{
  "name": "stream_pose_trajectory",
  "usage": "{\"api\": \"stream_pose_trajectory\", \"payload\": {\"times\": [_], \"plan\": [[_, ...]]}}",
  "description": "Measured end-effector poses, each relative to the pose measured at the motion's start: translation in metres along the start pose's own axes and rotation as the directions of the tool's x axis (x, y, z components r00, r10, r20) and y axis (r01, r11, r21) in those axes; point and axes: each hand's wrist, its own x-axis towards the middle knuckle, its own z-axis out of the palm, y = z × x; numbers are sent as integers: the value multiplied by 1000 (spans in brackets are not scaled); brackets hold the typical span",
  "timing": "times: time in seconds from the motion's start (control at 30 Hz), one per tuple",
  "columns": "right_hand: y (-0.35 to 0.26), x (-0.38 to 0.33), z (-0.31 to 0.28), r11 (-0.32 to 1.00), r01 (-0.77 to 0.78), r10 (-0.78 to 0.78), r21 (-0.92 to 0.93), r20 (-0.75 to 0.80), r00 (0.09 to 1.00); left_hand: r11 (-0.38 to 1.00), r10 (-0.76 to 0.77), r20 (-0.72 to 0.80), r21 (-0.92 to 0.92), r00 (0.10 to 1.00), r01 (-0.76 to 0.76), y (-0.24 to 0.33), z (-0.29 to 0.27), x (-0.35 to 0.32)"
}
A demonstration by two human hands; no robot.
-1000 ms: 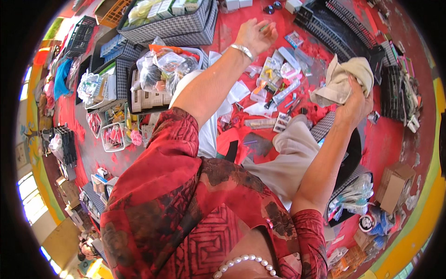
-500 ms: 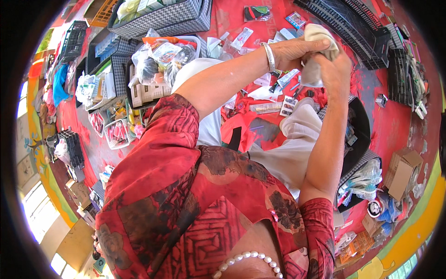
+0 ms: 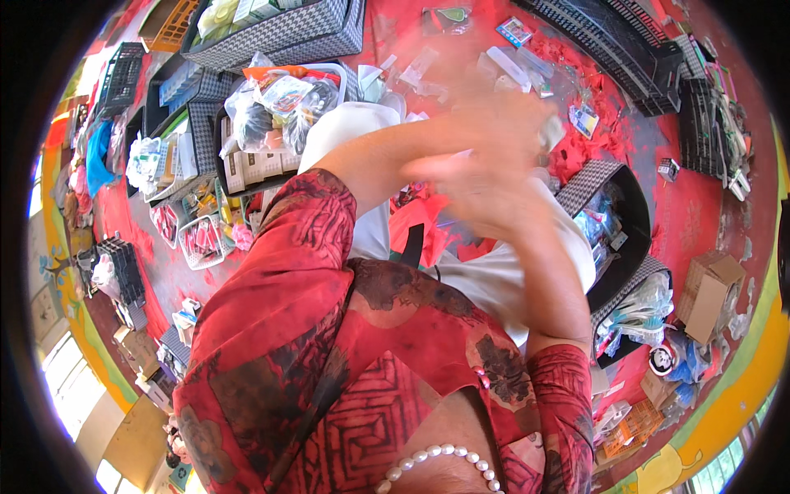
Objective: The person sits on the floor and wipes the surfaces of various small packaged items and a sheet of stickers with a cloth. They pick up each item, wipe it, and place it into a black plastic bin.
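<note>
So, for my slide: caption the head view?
Blurred left hand and right hand meet above a red floor strewn with small plastic packets.

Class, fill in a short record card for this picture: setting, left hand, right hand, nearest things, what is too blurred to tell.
Setting: red floor crowded with bins and small packets
Left hand: raised, motion-blurred
Right hand: raised beside the left, also blurred
Nearest things: clear packets on the floor beyond the hands; black checked bin to the right
Other: checked basket at top, cardboard box at right
Cannot tell: whether either hand holds anything
</note>
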Motion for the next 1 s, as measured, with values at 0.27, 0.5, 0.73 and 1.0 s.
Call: {"api": "stream_pose_trajectory", "payload": {"times": [0.27,0.5,0.73,1.0], "plan": [[17,-10,-50,961,-278,259,4,-375,890,975,-182,379,187,907,117,11,-14,-15],[8,-3,7,974,225,-226,-26,-185,956,857,-146,283,-443,948,265,-15,-33,-2],[90,0,-101,725,-536,688,432,-429,585,-48,-574,176,-982,800,182,-58,-108,-1],[237,11,-62,509,-726,783,462,100,613,-44,-810,-69,-983,582,-178,-70,-133,-6]]}}
